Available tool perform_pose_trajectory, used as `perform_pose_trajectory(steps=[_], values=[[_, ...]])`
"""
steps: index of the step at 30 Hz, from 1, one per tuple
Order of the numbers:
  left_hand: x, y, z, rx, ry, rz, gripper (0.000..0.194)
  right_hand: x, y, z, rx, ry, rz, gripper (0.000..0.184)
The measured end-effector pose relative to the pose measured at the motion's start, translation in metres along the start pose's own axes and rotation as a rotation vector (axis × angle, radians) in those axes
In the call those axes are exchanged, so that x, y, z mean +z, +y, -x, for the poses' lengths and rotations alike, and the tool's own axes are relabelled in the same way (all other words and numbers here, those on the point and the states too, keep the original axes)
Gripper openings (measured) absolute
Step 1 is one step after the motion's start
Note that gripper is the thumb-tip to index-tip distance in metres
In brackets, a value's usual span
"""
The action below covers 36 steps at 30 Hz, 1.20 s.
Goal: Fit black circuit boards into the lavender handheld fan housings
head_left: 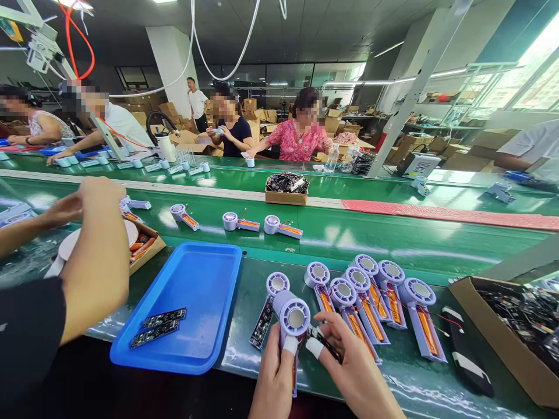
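Across a workshop hall, a long green belt (pixel 371 233) is bordered by a dark green bench (pixel 248 291), at whose near edge the handwork is kept, presumably for a short reach. There, a lilac handheld fan (pixel 294 317) is held by the left hand (pixel 276 372), its fingers closed around the handle below the round head; the grille is turned upward, apparently so that the handle is left accessible from the side. Just beside it, a small circuit board (pixel 325 342) is pinched by the right hand (pixel 356 364), thumb and fingers clamped on it, a hold seemingly suited to a light part. White wrappings (pixel 314 348) are worn on both thumbs, perhaps as protection.

Just beyond the left fingertips, a second fan (pixel 278 283) is laid with a fitted-looking board (pixel 262 326) along its handle. Past the right fingertips, a cluster of fans (pixel 360 279) is set with handles pointing back toward the hands, probably for easy grasping. Left of the left fingers, two loose boards (pixel 155 335) are kept in a blue tray (pixel 192 285); right of the right fingers, an open carton (pixel 484 337) of boards is placed. Farther from the fingers, spaced fans (pixel 283 227) are carried by the belt.
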<state>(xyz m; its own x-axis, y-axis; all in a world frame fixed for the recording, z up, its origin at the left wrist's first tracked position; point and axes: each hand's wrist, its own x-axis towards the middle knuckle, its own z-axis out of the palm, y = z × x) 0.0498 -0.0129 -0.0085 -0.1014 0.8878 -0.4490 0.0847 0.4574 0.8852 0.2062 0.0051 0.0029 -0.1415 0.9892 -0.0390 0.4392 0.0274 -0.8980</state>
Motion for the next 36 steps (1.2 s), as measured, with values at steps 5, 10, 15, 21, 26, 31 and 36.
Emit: perform_pose_trajectory(steps=[5, 10, 15, 21, 26, 31, 36], values=[[-0.001, 0.002, -0.002, 0.046, 0.030, 0.020, 0.059, -0.015, -0.014, 0.003, -0.227, -0.192, 0.642, 0.024], [0.000, -0.004, 0.000, 0.037, 0.043, -0.030, 0.059, -0.012, -0.027, 0.006, -0.391, -0.487, 0.840, 0.011], [-0.007, 0.004, 0.002, 0.018, -0.023, -0.070, 0.061, 0.016, -0.002, 0.012, -0.304, -0.423, 0.779, 0.012], [-0.010, 0.010, 0.001, 0.006, 0.001, -0.081, 0.060, 0.013, 0.011, 0.019, -0.156, -0.196, 0.593, 0.033], [-0.011, 0.007, -0.001, 0.043, -0.017, -0.103, 0.064, -0.008, -0.009, 0.017, -0.240, -0.207, 0.625, 0.028], [-0.012, 0.015, 0.004, 0.012, -0.018, -0.087, 0.058, -0.011, -0.021, 0.016, -0.218, -0.377, 0.500, 0.026], [-0.011, 0.018, 0.004, 0.005, 0.010, 0.073, 0.042, 0.003, -0.016, 0.015, 0.018, -0.420, -0.087, 0.027]])
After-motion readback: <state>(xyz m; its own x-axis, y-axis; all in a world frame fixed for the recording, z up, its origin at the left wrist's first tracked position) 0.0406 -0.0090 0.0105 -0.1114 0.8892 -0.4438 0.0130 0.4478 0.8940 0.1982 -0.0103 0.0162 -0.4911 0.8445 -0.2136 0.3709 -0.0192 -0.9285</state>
